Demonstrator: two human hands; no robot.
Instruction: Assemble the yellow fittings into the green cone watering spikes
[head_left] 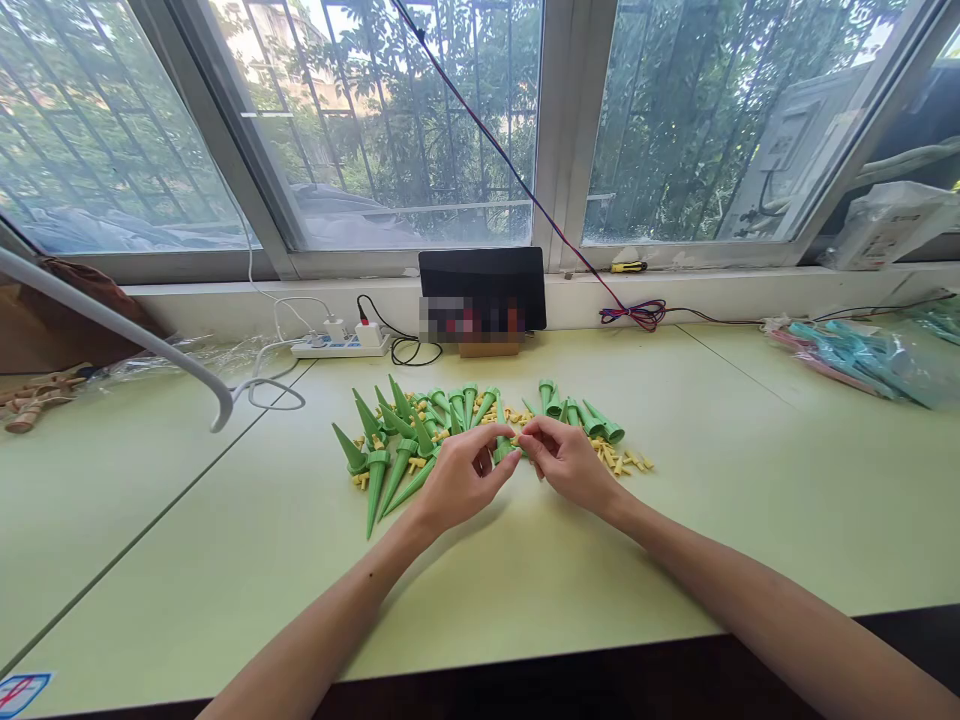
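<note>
Two bare hands, head view: the left hand (469,470) and right hand (566,460) meet at their fingertips, probably because the piece between them is so small.
Grip: the right thumb and fingers appear to pinch a yellow plastic fitting (515,439); the left thumb and forefinger curl towards it, but I cannot tell whether they hold it or the green spike (501,412) just behind.
Green plastic spikes: one cluster (377,480) left of the grip, some standing tip up, and a smaller group (604,425) to its right, seemingly kept within easy reach.
Loose yellow fittings (616,458): scattered right of the grip, others among the spikes.
Tabletop (600,580): pale yellow-green, smooth, with seams.
Beyond the grip: a dark screen (480,275), partly pixelated, on a brown block (489,349); a white power strip (341,345) stands farther left.
Room: barred windows (420,130), with foliage outside.
</note>
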